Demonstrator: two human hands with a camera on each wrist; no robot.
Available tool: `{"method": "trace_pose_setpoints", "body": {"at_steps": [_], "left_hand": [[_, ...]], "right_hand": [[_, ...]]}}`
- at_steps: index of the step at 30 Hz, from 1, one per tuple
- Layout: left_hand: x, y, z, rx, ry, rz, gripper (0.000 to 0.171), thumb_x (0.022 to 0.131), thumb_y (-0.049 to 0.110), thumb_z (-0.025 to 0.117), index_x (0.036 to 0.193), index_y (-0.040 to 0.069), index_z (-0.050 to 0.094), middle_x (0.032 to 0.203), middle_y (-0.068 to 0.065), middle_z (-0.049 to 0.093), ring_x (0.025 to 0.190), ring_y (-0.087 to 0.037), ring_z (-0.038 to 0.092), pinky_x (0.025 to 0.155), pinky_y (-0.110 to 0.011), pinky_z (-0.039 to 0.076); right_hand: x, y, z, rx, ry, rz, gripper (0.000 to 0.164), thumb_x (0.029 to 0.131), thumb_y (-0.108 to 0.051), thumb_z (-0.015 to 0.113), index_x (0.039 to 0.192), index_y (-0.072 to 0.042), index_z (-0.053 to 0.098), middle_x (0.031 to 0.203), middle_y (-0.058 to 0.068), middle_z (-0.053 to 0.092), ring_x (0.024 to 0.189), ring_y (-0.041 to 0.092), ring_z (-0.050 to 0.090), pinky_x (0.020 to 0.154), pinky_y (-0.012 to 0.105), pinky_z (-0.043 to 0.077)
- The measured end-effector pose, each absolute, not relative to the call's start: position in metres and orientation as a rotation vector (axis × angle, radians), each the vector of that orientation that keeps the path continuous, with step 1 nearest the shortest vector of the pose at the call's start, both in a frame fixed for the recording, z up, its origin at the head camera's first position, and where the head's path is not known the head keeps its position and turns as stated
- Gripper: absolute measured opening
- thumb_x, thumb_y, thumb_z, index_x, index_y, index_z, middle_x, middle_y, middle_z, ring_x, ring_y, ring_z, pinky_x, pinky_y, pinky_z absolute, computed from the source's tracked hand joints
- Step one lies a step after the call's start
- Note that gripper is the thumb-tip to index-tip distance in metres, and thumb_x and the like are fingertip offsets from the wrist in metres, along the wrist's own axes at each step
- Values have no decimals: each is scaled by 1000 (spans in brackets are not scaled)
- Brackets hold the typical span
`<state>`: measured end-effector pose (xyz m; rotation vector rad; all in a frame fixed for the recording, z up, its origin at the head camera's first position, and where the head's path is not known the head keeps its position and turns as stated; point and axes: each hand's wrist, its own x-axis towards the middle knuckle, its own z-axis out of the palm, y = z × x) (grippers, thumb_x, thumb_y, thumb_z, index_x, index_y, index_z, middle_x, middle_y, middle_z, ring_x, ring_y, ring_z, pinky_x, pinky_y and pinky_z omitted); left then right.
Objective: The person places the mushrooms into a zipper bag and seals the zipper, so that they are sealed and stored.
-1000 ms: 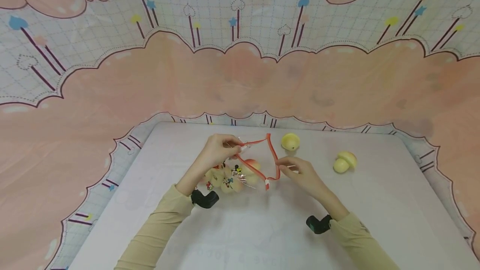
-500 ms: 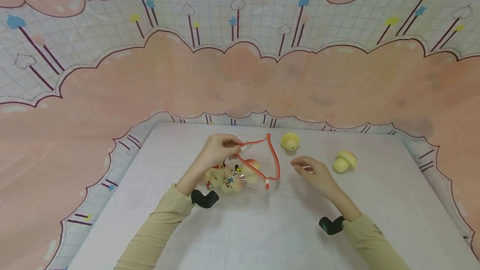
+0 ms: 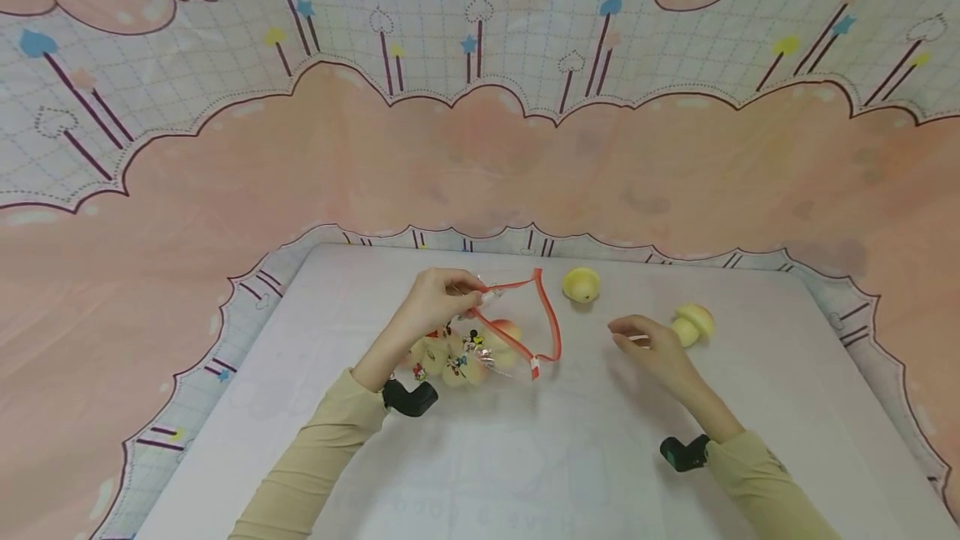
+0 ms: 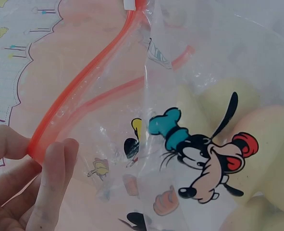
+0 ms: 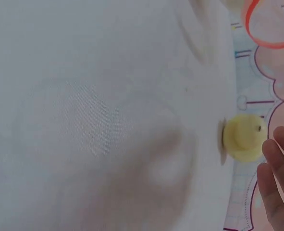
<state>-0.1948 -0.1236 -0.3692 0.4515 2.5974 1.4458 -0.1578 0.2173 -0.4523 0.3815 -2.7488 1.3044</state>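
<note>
A clear zip bag (image 3: 454, 361) printed with cartoon characters stands with its red-edged mouth (image 3: 555, 325) spread wide. My left hand (image 3: 438, 302) pinches one corner of that mouth between thumb and fingers, as the left wrist view also shows at the red zip strip (image 4: 79, 89). Inside the bag lie several pale yellow rounded pieces (image 4: 228, 103), some with a pinkish tint. My right hand (image 3: 656, 348) hovers over the table right of the bag, holding nothing, fingers loosely bent. It partly overlaps a mushroom-shaped yellow piece (image 3: 695, 322) in the head view.
Behind the bag's mouth, a round yellow piece (image 3: 581, 285) sits toward the back of the white table (image 3: 480, 457). A patterned peach cloth (image 3: 480, 165) hangs beyond the table's far edge. Black wrist mounts (image 3: 684, 453) stick out from both wrists.
My right hand has let go of the bag's red edge and moved right, toward the mushroom-shaped piece. The left hand and the bag have stayed in place.
</note>
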Motion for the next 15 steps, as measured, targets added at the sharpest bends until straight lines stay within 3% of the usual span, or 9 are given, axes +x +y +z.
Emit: {"method": "trace_pose_setpoints", "body": {"at_steps": [3,9,15], "left_hand": [[-195,-123,-369,449,2595,1449,20,88,8,65,105,-1,70,94,-23,72,70,-23,71,72,-48,58],[-194,-123,-368,454,2601,1445,20,88,9,66,105,-1,71,91,-19,73,68,-19,71,71,-47,58],[-193,-122,-367,456,2599,1441,20,88,10,66,104,1,71,92,-20,73,70,-23,71,72,-47,58]], "right_hand": [[-159,223,-453,375,-2741,1270,22,94,-12,61,111,-1,66,111,16,70,101,29,64,80,20,52],[-165,235,-453,355,-2756,1220,22,93,-10,61,112,1,66,111,17,69,97,16,63,79,18,51],[-174,247,-452,341,-2746,1174,23,92,-8,62,112,3,65,110,20,69,100,33,64,80,23,53]]}}
